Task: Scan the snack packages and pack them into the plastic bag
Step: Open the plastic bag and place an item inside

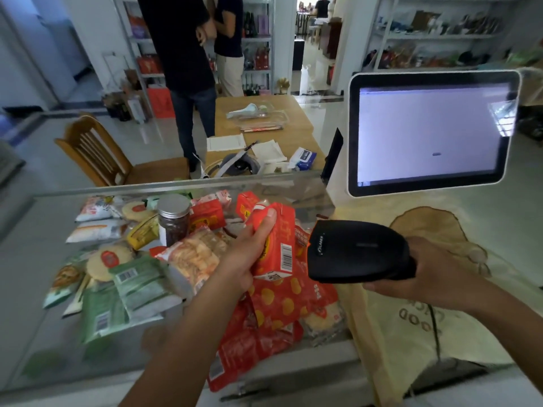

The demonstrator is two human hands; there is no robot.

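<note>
The left hand (249,254) wraps its fingers round a red box (277,242). The right hand (435,274) grips a black scanner (355,251) just beside the box.

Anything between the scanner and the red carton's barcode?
Head view: nothing blocks it. Only a narrow open gap separates the scanner from the red carton.

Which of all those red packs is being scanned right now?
The red carton gripped in the left hand, its barcode turned toward the black scanner in the right hand; the other red packs lie on the counter.
</note>
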